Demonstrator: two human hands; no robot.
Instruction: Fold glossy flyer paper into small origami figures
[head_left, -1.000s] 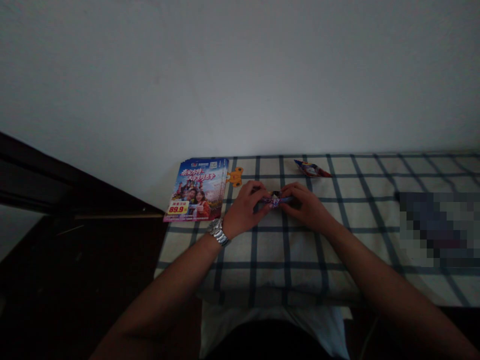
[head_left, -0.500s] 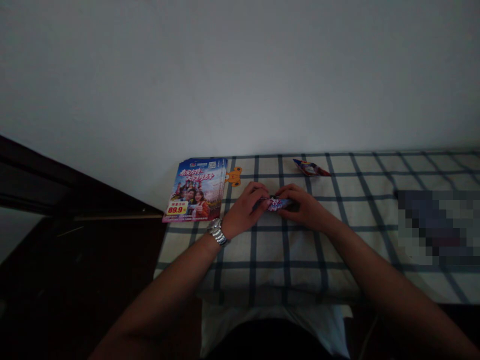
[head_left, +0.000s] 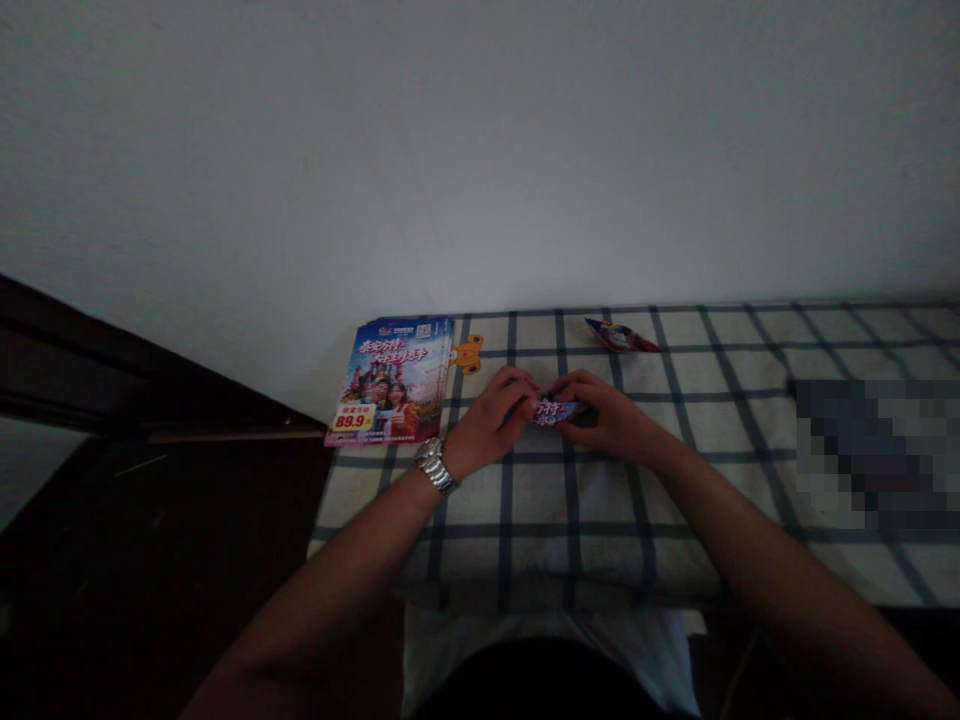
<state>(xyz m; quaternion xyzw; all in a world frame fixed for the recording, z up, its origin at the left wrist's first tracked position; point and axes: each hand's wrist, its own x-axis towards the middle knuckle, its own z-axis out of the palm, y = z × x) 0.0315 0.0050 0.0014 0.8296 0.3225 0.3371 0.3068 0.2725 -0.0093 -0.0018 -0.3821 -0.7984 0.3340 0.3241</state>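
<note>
Between my hands is a small folded flyer, printed in blue and pink with white lettering like that on the stacked sheets. My left hand, below a silver wristwatch, pinches its left end. Opposite, my right hand has thumb and fingers closed on the right end. The fingers hide both ends of the flyer. A stack of printed flyers lies to the left of my hands. Beyond my right hand rests another folded flyer, pointed at its ends.
A checked cloth covers the table, which stands against a pale wall. An orange cartoon bear print shows beside the stack. On the right a dark item is blurred by pixelation. Dark floor lies left of the table.
The flyer in my hands has turned slightly, so a different part of its lettering shows. Both hands have shifted only a little; the stack and the other folded flyer stay put.
</note>
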